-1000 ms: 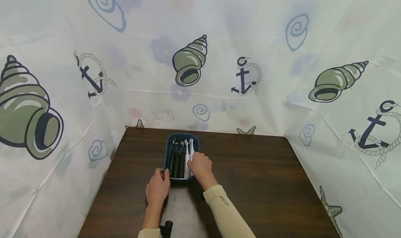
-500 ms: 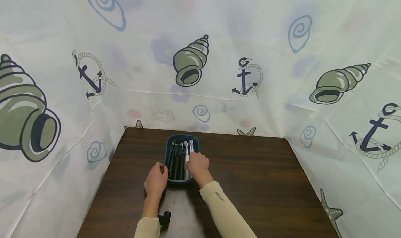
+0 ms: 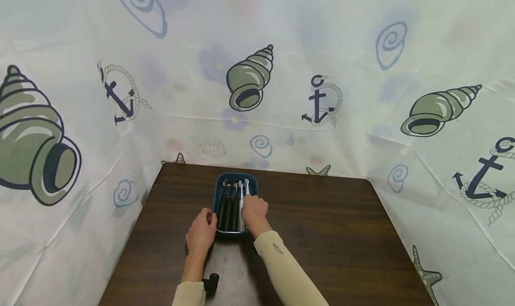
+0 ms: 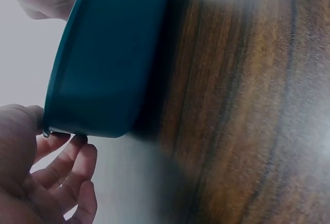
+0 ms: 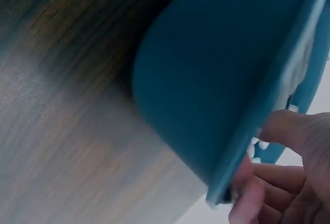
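A dark teal tray (image 3: 214,203) stands on the table, with black toothbrushes (image 3: 229,210) on its left and white ones to the right, heads pointing away. My left hand (image 3: 201,234) grips the tray's near left corner. In the left wrist view, that thumb lies on the rim and the fingers curl below it, against the outer wall (image 4: 108,59). Reaching over the right rim, my right hand (image 3: 255,213) pinches the rightmost white toothbrush (image 3: 247,187) and hides most of its handle. The right wrist view shows its thumb (image 5: 281,127) inside the tray.
The dark wooden table (image 3: 330,234) extends well to the right of the tray. A white curtain (image 3: 181,91) printed with shells and anchors surrounds its back and sides. A black camera mount (image 3: 211,282) sits at my left wrist.
My right hand has shifted slightly toward me and the forearm has swung a little left. My left hand stays at the tray's corner; the whole view has drifted a little.
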The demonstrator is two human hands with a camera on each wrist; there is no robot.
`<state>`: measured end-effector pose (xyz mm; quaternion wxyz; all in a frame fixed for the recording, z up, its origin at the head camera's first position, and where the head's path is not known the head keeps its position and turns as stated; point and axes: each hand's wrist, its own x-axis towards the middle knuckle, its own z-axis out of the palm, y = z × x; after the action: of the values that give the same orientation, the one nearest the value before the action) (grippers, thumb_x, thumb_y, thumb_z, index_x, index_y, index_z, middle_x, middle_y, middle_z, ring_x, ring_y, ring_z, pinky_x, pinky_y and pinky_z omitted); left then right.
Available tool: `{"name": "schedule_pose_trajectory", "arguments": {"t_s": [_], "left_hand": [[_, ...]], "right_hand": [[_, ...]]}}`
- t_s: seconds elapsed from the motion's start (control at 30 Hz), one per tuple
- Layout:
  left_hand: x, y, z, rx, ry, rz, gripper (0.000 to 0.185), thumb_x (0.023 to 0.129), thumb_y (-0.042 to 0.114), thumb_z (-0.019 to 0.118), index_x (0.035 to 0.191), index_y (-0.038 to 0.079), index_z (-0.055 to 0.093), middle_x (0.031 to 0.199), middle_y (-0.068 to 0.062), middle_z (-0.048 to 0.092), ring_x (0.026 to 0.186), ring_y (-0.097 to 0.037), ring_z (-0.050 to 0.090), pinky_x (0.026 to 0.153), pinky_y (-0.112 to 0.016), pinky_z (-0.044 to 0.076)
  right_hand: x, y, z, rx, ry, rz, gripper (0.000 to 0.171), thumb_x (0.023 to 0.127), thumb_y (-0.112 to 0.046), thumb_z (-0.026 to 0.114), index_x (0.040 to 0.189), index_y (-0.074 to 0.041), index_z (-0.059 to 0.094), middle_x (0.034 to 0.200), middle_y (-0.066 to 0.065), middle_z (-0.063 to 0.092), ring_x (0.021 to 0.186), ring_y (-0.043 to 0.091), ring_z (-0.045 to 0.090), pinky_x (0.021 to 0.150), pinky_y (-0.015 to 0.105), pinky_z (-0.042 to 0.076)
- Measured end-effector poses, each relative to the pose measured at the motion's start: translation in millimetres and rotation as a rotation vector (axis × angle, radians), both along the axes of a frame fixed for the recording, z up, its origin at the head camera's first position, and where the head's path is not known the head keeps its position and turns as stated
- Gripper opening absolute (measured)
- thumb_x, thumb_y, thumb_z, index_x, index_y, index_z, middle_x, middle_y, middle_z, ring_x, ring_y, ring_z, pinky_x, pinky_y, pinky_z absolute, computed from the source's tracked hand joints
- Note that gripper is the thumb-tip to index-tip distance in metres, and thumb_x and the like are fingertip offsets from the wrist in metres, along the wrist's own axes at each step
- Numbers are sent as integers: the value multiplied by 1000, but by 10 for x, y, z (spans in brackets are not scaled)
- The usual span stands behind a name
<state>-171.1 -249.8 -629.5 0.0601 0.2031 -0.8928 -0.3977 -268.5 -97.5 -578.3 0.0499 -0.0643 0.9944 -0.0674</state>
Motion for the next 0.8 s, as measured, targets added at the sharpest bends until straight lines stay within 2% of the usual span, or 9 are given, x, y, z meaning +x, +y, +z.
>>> {"name": "schedule_pose_trajectory", "arguments": {"t_s": [0.23,0.6,0.8], "left_hand": [[1,-11,-17,42,-23,1,34,111,40,54,133,16,63,127,-9,74,115,-38,70,91,-64,49],[3,29,-34,38,-3,1,32,111,39,56,130,16,65,123,-8,75,109,-38,71,91,-64,49],[17,30,-60,67,-8,24,36,112,43,53,136,17,63,129,-9,75,115,-42,70,95,-66,46]], "right_hand": [[-39,4,-61,-15,5,-14,19,101,-24,73,89,-10,72,77,8,68,69,26,67,63,43,55],[-22,86,-42,-135,9,-28,29,99,-23,74,75,-11,63,67,5,57,57,22,56,53,39,49],[-11,110,25,-161,34,-22,32,97,-28,77,76,-10,62,67,5,56,57,23,56,52,38,46]]}}
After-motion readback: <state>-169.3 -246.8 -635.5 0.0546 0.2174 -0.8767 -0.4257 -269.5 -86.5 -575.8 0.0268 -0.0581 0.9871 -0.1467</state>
